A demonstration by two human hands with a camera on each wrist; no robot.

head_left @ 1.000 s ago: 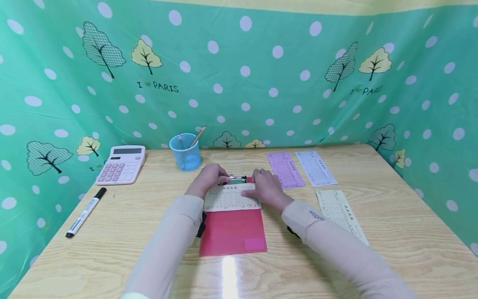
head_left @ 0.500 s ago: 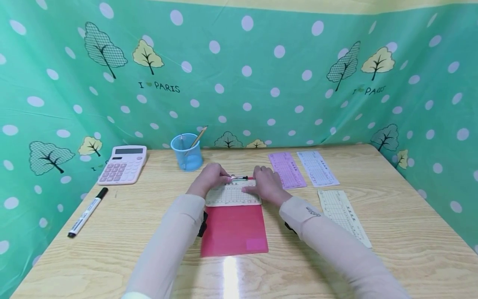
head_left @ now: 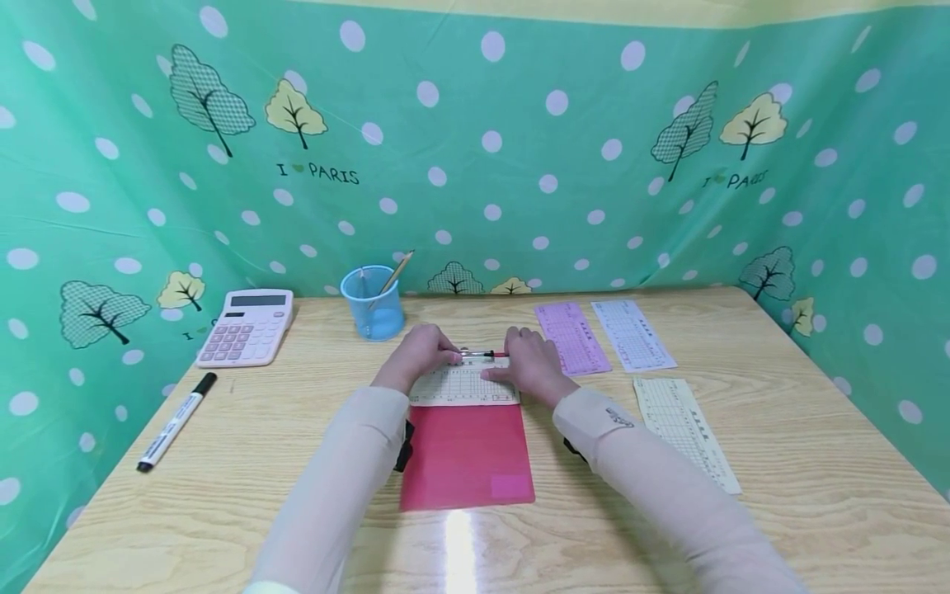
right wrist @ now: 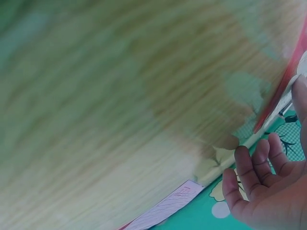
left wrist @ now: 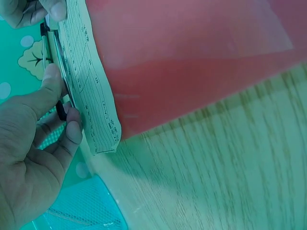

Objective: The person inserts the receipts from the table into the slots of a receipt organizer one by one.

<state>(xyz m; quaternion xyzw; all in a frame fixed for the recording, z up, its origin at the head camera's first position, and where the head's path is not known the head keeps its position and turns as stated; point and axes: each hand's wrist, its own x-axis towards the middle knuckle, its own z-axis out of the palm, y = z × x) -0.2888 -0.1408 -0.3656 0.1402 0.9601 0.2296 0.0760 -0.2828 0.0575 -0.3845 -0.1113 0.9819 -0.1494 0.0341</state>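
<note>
A red clipboard lies in front of me with a cream printed paper slip across its upper part. My left hand pinches the metal clip at the top between thumb and fingers, its black-tipped wire showing in the left wrist view. The slip's top edge sits right at the clip. My right hand holds the slip's right side, thumb laid over the paper and fingers bent at the clipboard's upper right edge. In the right wrist view that hand shows curled fingers by the board's edge.
Purple, white and cream printed slips lie at the right. Over on the left are a pink calculator and a marker. A blue mesh pencil cup stands behind the left hand.
The paper slip has slid up the clipboard to the clip, covering the dark green gap between them. Both hands stay almost in place.
</note>
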